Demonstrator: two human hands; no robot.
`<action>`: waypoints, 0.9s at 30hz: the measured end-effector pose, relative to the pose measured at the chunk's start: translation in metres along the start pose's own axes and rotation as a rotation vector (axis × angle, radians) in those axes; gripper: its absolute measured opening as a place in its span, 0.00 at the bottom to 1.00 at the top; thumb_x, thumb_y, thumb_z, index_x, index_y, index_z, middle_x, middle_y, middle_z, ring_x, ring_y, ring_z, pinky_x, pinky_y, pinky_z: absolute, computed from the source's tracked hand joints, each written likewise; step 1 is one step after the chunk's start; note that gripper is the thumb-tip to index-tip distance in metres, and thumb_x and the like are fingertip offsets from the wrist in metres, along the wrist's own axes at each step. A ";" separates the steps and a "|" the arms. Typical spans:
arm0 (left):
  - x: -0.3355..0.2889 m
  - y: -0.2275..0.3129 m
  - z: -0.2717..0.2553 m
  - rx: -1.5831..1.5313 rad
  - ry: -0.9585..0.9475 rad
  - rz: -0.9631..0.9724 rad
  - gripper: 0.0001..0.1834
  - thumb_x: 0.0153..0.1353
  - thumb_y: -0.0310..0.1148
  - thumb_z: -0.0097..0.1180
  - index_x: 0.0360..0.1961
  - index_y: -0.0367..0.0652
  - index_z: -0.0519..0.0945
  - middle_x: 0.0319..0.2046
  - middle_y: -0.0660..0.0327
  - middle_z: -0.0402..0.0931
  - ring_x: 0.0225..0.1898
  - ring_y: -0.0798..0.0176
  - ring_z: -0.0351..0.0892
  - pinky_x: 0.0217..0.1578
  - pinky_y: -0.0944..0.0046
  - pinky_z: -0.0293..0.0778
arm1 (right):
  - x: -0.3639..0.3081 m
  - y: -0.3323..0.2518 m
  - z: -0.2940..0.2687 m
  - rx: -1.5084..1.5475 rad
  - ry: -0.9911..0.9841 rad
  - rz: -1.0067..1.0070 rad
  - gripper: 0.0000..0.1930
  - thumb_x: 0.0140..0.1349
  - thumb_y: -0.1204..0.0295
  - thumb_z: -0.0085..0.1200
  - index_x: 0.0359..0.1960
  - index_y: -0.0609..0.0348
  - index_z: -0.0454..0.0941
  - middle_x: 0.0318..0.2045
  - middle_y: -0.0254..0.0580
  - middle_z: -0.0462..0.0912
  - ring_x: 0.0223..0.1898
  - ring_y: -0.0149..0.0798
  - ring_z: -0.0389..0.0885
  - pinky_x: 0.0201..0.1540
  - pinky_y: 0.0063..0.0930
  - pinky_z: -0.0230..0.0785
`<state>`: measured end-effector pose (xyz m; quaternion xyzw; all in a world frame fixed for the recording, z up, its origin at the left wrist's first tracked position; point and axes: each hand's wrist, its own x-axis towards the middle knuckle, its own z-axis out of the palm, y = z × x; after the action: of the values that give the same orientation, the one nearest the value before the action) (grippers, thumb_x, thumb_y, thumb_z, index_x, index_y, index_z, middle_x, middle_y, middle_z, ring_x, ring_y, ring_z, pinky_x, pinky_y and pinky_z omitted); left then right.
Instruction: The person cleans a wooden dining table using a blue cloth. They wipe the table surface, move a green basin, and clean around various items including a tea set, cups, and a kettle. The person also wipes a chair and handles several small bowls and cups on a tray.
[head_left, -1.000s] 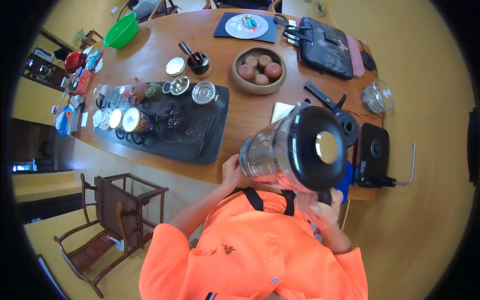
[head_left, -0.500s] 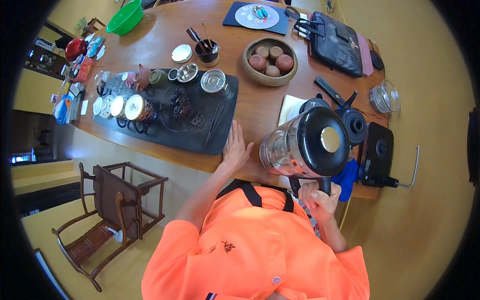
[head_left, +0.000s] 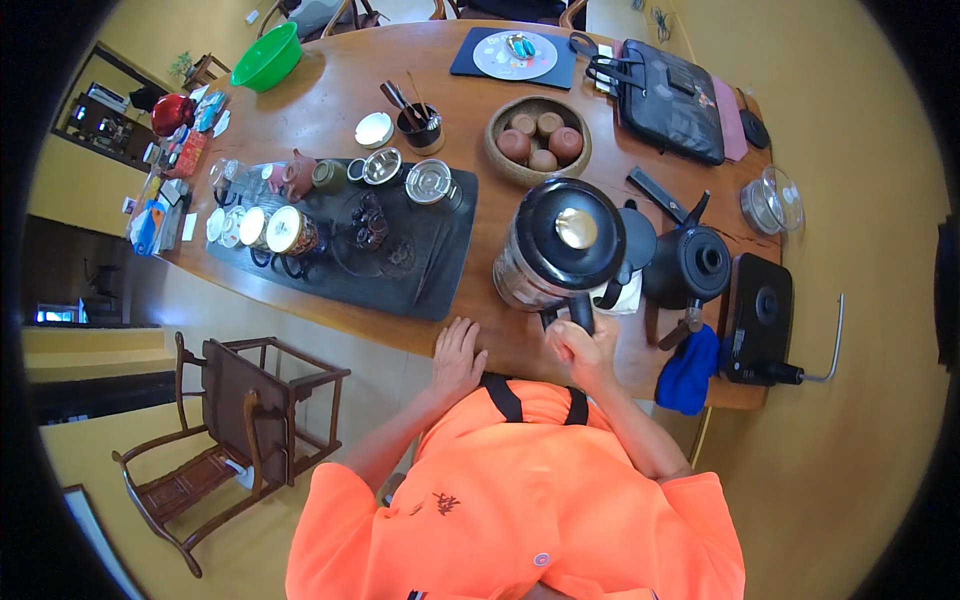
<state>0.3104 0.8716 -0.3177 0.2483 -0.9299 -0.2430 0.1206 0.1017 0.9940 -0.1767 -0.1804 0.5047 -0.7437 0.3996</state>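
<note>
My right hand [head_left: 584,352] is closed around the black handle of a glass kettle [head_left: 548,250], which has a black lid with a pale metal centre. The kettle is held over the table, hiding part of a round dark object and a white cloth [head_left: 625,296]. My left hand [head_left: 459,357] lies flat at the table's front edge, fingers extended, holding nothing. Just beyond it is the corner of a dark tea tray [head_left: 345,292] carrying lidded jars [head_left: 285,232], small pots, a glass bowl [head_left: 430,182] and tongs.
A black teapot [head_left: 680,268] stands right of the kettle, beside a black hot plate [head_left: 752,335] and a blue cloth [head_left: 688,372]. Farther back are a round bowl [head_left: 494,150] of brown cups, a tool holder [head_left: 421,137] and a black bag [head_left: 668,105]. A wooden chair [head_left: 235,420] stands at left.
My right hand has carried the kettle leftward, uncovering the black teapot. The left hand still rests at the table edge, now lower in view. The whole view has shifted slightly.
</note>
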 end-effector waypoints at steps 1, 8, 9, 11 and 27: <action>0.002 0.004 -0.003 -0.061 0.000 -0.016 0.28 0.60 0.35 0.58 0.60 0.34 0.69 0.60 0.43 0.68 0.63 0.40 0.65 0.63 0.41 0.60 | 0.006 0.009 0.001 0.010 0.001 -0.008 0.12 0.59 0.74 0.54 0.18 0.64 0.74 0.14 0.34 0.73 0.15 0.24 0.67 0.19 0.21 0.57; 0.001 -0.001 0.001 -0.187 0.136 -0.023 0.20 0.61 0.31 0.57 0.55 0.37 0.76 0.51 0.48 0.77 0.57 0.45 0.74 0.57 0.47 0.66 | 0.036 0.044 0.015 -0.093 0.060 0.039 0.13 0.59 0.72 0.58 0.18 0.63 0.74 0.15 0.32 0.74 0.15 0.24 0.69 0.19 0.21 0.57; 0.002 0.000 -0.002 -0.206 0.136 -0.035 0.20 0.61 0.30 0.57 0.54 0.37 0.76 0.51 0.48 0.77 0.56 0.45 0.74 0.57 0.47 0.66 | 0.039 0.051 0.014 -0.095 0.052 0.028 0.13 0.59 0.71 0.58 0.18 0.62 0.74 0.14 0.32 0.74 0.15 0.24 0.69 0.19 0.21 0.57; 0.005 0.001 -0.011 -0.228 0.132 -0.036 0.19 0.61 0.29 0.57 0.54 0.37 0.76 0.51 0.48 0.78 0.55 0.45 0.75 0.56 0.48 0.67 | 0.044 0.058 0.017 -0.111 0.069 0.030 0.13 0.59 0.71 0.58 0.17 0.61 0.74 0.14 0.32 0.74 0.15 0.24 0.70 0.19 0.21 0.58; 0.018 -0.010 -0.037 -0.301 0.047 0.017 0.17 0.62 0.28 0.57 0.53 0.38 0.78 0.49 0.49 0.80 0.51 0.47 0.79 0.53 0.54 0.72 | 0.051 0.088 0.044 -0.372 0.138 -0.105 0.12 0.62 0.67 0.60 0.28 0.64 0.78 0.21 0.35 0.77 0.24 0.29 0.75 0.28 0.28 0.67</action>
<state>0.3115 0.8399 -0.2899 0.2251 -0.8819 -0.3729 0.1804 0.1360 0.9126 -0.2441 -0.2259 0.6492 -0.6682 0.2846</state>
